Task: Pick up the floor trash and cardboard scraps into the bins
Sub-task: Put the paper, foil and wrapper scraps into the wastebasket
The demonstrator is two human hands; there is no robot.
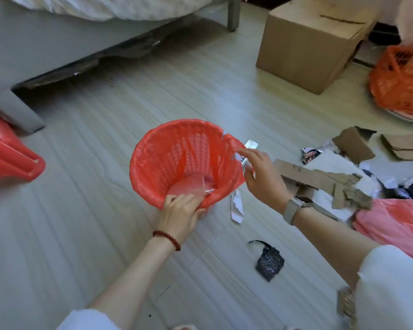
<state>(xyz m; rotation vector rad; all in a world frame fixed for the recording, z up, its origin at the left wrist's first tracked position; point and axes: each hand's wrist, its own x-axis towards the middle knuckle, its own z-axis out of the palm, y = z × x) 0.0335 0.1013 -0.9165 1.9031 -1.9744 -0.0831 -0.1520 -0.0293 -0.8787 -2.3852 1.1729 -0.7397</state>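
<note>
My white sleeves sit at the bottom edge, and just past them a dark wrapper (270, 260) lies on the pale floor (81, 210). My left hand (180, 216) pinches the near rim of the red bin (177, 160), fingers closed on the red liner there. My right hand (262, 177) hovers at the bin's right rim, fingers spread and holding nothing. A white paper scrap (237, 207) lies between my hands. Cardboard scraps (320, 179) and wrappers are piled to the right. Farther off stand a cardboard box (303, 46), a second bin (401, 79) and the bed (57, 32).
</note>
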